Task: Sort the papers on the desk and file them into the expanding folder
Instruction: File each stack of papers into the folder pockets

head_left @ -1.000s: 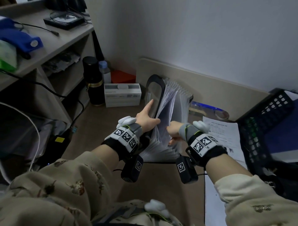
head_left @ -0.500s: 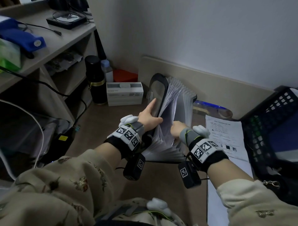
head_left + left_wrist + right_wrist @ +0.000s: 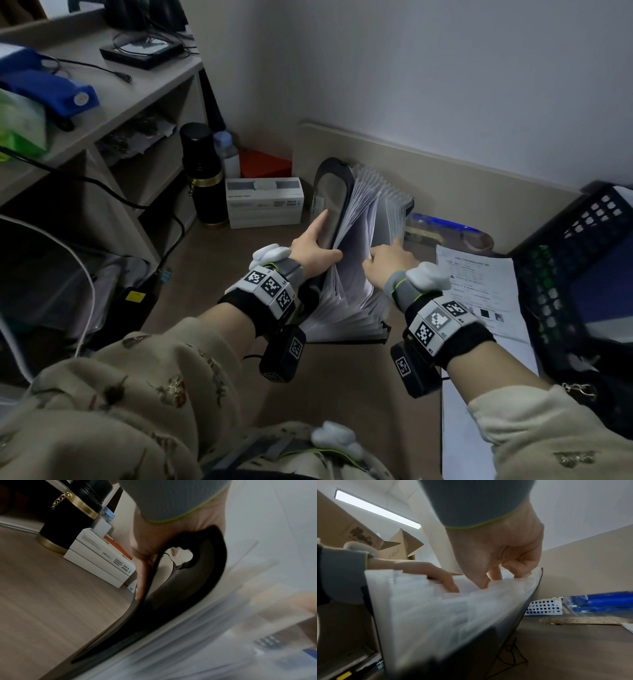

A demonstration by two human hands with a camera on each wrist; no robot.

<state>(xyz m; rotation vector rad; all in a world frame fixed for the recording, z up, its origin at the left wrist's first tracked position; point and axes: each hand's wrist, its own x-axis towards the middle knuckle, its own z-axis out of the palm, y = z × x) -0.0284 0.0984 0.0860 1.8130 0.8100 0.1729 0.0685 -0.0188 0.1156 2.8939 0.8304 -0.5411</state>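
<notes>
A black expanding folder (image 3: 334, 192) stands fanned open on the desk, its translucent white dividers (image 3: 373, 219) spread. My left hand (image 3: 313, 245) grips the front cover, with the index finger straight along its outside and the thumb over the top edge. In the left wrist view my left hand (image 3: 147, 545) pinches the curved black cover (image 3: 197, 588). My right hand (image 3: 388, 258) is among the dividers farther right. In the right wrist view my right hand (image 3: 501, 555) has its curled fingers dipped between the divider tops (image 3: 453, 608). Printed papers (image 3: 479, 284) lie flat to the right of the folder.
A black flask (image 3: 202, 174), a white box (image 3: 263, 205) and a red box (image 3: 263, 164) stand left of the folder. A shelf unit (image 3: 102, 113) fills the left side. A black mesh basket (image 3: 575, 274) stands at the right. A clear blue-trimmed pouch (image 3: 445, 228) lies behind the papers.
My right hand has slid a little to the right and farther along the dividers, and the gap in them has widened. My left hand keeps its hold on the cover.
</notes>
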